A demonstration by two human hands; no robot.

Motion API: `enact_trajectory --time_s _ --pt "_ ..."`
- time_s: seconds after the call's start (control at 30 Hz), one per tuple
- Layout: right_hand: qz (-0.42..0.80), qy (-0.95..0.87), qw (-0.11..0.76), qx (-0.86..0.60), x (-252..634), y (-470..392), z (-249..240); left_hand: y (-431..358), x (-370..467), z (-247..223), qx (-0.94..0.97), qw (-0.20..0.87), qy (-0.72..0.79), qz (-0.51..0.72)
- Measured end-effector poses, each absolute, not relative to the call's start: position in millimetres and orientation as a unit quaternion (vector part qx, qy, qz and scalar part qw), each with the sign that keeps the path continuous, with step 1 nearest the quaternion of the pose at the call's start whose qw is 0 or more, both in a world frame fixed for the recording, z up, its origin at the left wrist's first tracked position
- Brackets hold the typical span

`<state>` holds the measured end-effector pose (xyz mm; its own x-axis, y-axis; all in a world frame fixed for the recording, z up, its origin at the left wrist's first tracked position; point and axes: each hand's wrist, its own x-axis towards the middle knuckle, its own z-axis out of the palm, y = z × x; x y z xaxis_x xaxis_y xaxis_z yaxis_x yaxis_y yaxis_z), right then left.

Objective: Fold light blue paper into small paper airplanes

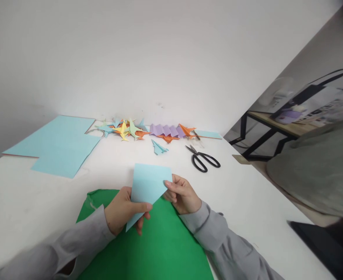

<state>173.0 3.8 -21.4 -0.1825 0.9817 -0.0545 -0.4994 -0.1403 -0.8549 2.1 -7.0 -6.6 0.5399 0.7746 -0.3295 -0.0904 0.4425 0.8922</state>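
Blue paper (149,179): left hand (124,209) grips its lower left, thumb across front; right hand (186,194) pinches its right edge; fingers behind seemingly curled, partly hidden.

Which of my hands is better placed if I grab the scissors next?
Probably your right hand: the scissors lie ahead and to the right of it. Your left hand is farther away; both hold the blue paper, so the left could hold it alone.

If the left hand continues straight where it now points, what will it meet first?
Apart from the paper it holds, the left hand would probably meet the right hand first, though depth is unclear here.
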Motion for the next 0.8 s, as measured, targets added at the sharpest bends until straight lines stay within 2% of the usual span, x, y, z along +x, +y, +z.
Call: enact_trajectory --time_s 0.47,0.8 --pt "0.698 -0.283 0.599 -0.271 186 12 -25 -6 1 -8 0.465 0.751 0.377 0.279" --pt "0.711 -0.25 0.587 -0.295 191 16 -30 -7 0 -11 0.515 0.72 0.387 0.257"
